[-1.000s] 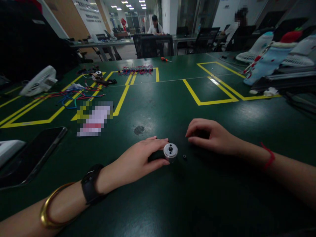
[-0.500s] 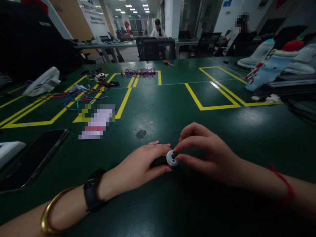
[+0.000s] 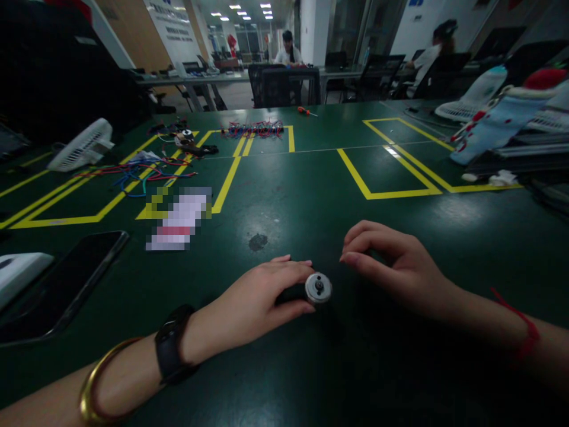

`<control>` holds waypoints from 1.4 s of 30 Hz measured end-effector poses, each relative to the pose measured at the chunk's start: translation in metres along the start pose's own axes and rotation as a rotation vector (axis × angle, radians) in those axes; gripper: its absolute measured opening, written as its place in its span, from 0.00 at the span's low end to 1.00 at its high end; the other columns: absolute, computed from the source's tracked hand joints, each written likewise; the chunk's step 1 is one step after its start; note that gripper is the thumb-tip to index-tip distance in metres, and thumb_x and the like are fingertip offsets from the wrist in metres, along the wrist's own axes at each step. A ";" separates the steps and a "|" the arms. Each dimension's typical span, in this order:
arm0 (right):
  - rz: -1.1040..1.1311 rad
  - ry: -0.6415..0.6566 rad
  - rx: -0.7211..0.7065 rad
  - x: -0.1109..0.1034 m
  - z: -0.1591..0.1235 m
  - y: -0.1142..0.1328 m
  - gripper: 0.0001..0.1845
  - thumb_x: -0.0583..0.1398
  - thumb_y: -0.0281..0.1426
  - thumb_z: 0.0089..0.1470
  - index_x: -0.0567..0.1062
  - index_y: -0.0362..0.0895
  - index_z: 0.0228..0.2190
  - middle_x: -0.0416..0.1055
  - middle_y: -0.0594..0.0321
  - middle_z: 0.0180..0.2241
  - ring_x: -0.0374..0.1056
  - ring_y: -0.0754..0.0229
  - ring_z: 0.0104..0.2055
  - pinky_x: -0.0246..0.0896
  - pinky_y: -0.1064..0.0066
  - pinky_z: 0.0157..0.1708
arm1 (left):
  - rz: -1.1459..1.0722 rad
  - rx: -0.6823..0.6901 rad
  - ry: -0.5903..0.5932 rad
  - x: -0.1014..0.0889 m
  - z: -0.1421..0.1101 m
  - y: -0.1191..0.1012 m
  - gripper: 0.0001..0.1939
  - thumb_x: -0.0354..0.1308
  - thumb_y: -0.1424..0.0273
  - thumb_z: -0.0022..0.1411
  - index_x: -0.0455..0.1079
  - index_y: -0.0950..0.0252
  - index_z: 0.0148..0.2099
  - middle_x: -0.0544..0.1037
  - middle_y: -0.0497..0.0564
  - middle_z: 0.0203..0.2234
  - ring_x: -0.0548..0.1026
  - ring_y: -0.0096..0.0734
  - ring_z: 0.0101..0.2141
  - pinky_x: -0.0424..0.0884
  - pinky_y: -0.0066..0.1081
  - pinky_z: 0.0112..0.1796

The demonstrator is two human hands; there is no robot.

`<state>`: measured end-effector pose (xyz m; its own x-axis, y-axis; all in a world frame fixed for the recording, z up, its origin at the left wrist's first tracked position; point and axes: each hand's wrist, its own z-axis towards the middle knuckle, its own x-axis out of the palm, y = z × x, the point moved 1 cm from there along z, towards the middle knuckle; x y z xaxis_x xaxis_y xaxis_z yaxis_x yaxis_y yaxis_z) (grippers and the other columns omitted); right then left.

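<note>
A small silver cylindrical motor (image 3: 318, 288) lies on its side on the green table (image 3: 311, 196), its round end face with a dark centre turned toward me. My left hand (image 3: 262, 296) grips its dark body from the left, thumb below and fingers over the top. My right hand (image 3: 395, 264) hovers just to the right of the motor, apart from it, fingers curled with thumb and forefinger close together; nothing shows between them.
A black phone (image 3: 66, 281) and a white object (image 3: 20, 270) lie at the left. Farther back are coloured wires (image 3: 133, 172), a white fan (image 3: 82, 145), a wire bundle (image 3: 253, 127) and a screwdriver (image 3: 306, 111). Fans and a blue toy (image 3: 498, 121) crowd the right. People sit at far desks.
My right hand pinched a small dark part onto the motor's end face half a second ago, then drew back to the right. The left hand kept its grip.
</note>
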<state>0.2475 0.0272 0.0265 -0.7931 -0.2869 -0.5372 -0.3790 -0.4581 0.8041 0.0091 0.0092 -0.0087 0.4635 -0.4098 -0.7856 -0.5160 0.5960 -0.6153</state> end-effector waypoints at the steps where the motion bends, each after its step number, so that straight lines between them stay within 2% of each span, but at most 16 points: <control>1: 0.025 -0.009 0.043 -0.003 0.001 -0.007 0.08 0.60 0.34 0.57 0.75 0.45 0.28 0.69 0.63 0.32 0.66 0.62 0.34 0.61 0.69 0.34 | 0.001 -0.004 0.008 0.000 0.000 0.000 0.22 0.58 0.65 0.64 0.61 0.55 0.59 0.70 0.47 0.57 0.68 0.33 0.56 0.52 0.41 0.63; 5: 0.150 -0.119 0.225 -0.013 0.004 -0.037 0.10 0.61 0.38 0.56 0.75 0.45 0.27 0.67 0.66 0.25 0.61 0.65 0.27 0.56 0.72 0.26 | 0.004 -0.016 0.030 0.000 0.000 0.000 0.22 0.59 0.64 0.64 0.61 0.54 0.59 0.68 0.46 0.58 0.66 0.33 0.57 0.53 0.39 0.62; 10: 0.438 -0.282 0.386 -0.016 0.009 -0.062 0.11 0.63 0.40 0.53 0.76 0.44 0.28 0.66 0.67 0.22 0.59 0.67 0.22 0.51 0.73 0.20 | 0.008 -0.030 0.031 -0.001 -0.001 -0.001 0.23 0.58 0.63 0.65 0.60 0.54 0.60 0.68 0.47 0.58 0.67 0.34 0.57 0.55 0.41 0.61; 13: 0.484 -0.303 0.401 -0.015 0.010 -0.064 0.11 0.63 0.39 0.53 0.76 0.44 0.28 0.66 0.67 0.22 0.58 0.67 0.22 0.51 0.74 0.20 | 0.002 -0.030 0.042 -0.002 0.000 -0.001 0.22 0.57 0.63 0.65 0.61 0.54 0.60 0.68 0.48 0.58 0.66 0.36 0.57 0.55 0.44 0.61; 18: 0.471 -0.266 0.407 -0.015 0.009 -0.063 0.10 0.63 0.38 0.53 0.76 0.44 0.29 0.66 0.67 0.22 0.58 0.67 0.22 0.50 0.74 0.20 | -0.006 -0.022 0.050 -0.003 0.001 0.000 0.21 0.57 0.63 0.65 0.62 0.55 0.59 0.69 0.49 0.57 0.67 0.38 0.57 0.57 0.46 0.61; 27: 0.449 -0.267 0.386 -0.015 0.007 -0.062 0.10 0.63 0.38 0.53 0.76 0.44 0.29 0.66 0.67 0.22 0.59 0.67 0.22 0.51 0.74 0.20 | 0.012 -0.026 0.052 -0.001 0.001 0.001 0.22 0.56 0.62 0.66 0.60 0.54 0.60 0.68 0.47 0.58 0.66 0.35 0.58 0.55 0.43 0.62; 30: 0.371 -0.228 0.383 -0.015 0.007 -0.059 0.11 0.61 0.40 0.55 0.75 0.44 0.30 0.66 0.67 0.23 0.59 0.66 0.23 0.52 0.73 0.20 | 0.007 -0.022 0.053 -0.002 0.001 0.001 0.21 0.57 0.64 0.65 0.61 0.54 0.60 0.68 0.47 0.58 0.66 0.34 0.58 0.55 0.43 0.62; 33: 0.135 -0.102 0.295 -0.014 0.008 -0.051 0.11 0.60 0.39 0.56 0.75 0.44 0.29 0.68 0.66 0.25 0.62 0.64 0.25 0.57 0.71 0.24 | -0.001 -0.016 0.049 -0.003 0.001 0.000 0.21 0.57 0.64 0.65 0.61 0.55 0.59 0.69 0.48 0.58 0.66 0.36 0.58 0.55 0.45 0.62; 35: -0.038 0.033 0.162 -0.009 0.008 -0.043 0.09 0.60 0.36 0.56 0.76 0.43 0.29 0.70 0.63 0.28 0.65 0.62 0.30 0.61 0.69 0.30 | -0.005 -0.012 0.048 -0.003 0.002 0.000 0.21 0.57 0.64 0.65 0.62 0.55 0.59 0.69 0.49 0.58 0.66 0.37 0.57 0.55 0.45 0.61; 37: -0.110 0.121 0.032 -0.002 0.007 -0.032 0.06 0.61 0.32 0.56 0.77 0.43 0.32 0.71 0.60 0.33 0.67 0.60 0.35 0.63 0.68 0.35 | -0.004 -0.006 0.045 -0.003 0.002 -0.001 0.20 0.57 0.64 0.65 0.62 0.56 0.59 0.69 0.50 0.57 0.67 0.37 0.57 0.55 0.46 0.61; 40: -0.076 0.088 -0.097 0.010 0.003 -0.012 0.11 0.62 0.33 0.55 0.77 0.46 0.41 0.69 0.58 0.41 0.68 0.59 0.41 0.65 0.66 0.40 | -0.007 0.007 0.019 -0.003 0.001 -0.001 0.20 0.57 0.65 0.65 0.62 0.56 0.58 0.70 0.50 0.56 0.68 0.37 0.57 0.55 0.46 0.62; 42: -0.113 0.084 -0.181 0.016 0.001 0.000 0.11 0.63 0.34 0.53 0.78 0.48 0.40 0.67 0.57 0.42 0.67 0.58 0.43 0.65 0.65 0.42 | -0.014 0.011 0.004 -0.002 0.001 -0.001 0.20 0.57 0.66 0.65 0.62 0.57 0.58 0.70 0.50 0.57 0.68 0.36 0.57 0.55 0.45 0.62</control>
<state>0.2342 0.0228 0.0182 -0.7050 -0.2913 -0.6466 -0.3649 -0.6328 0.6830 0.0094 0.0102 -0.0065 0.4680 -0.4211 -0.7769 -0.5010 0.5978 -0.6258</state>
